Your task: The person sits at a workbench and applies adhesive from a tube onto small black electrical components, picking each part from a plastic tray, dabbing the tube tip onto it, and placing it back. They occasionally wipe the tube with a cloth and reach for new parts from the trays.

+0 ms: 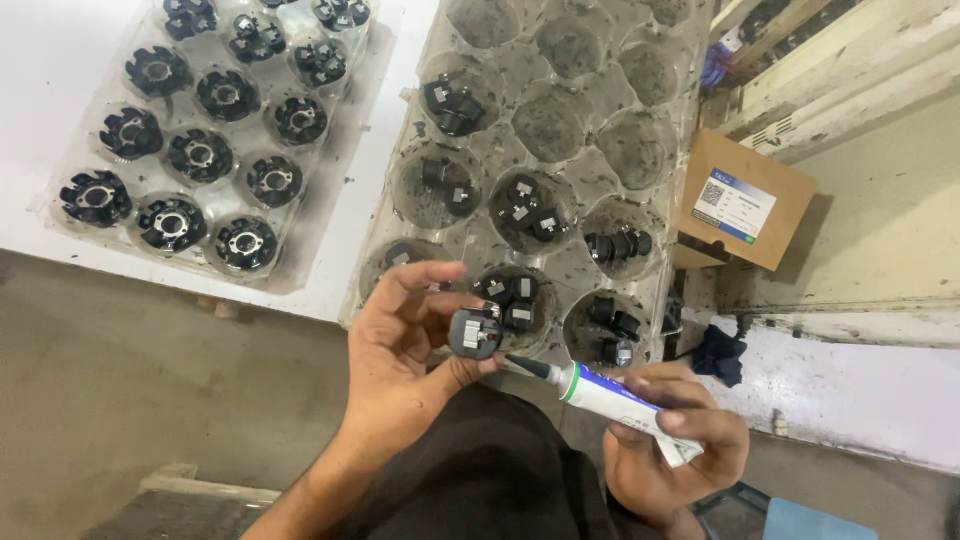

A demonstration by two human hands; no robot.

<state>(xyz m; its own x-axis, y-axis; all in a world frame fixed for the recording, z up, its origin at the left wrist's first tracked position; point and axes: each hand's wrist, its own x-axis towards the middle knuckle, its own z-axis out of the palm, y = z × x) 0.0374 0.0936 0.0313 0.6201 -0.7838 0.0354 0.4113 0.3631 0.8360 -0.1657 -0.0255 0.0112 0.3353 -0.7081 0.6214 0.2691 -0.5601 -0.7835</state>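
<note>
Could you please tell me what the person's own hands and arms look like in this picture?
Both hands, the left hand and the right hand, are bare: no gloves, rings or watch show. The left forearm is uncovered too, with no sleeve in sight. The right wrist is mostly hidden behind dark clothing at the bottom edge.

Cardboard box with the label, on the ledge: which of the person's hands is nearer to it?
Right. The right hand, holding the white tube, sits below the cardboard box; the left hand, pinching a small black part, is farther off to the box's lower left.
</note>
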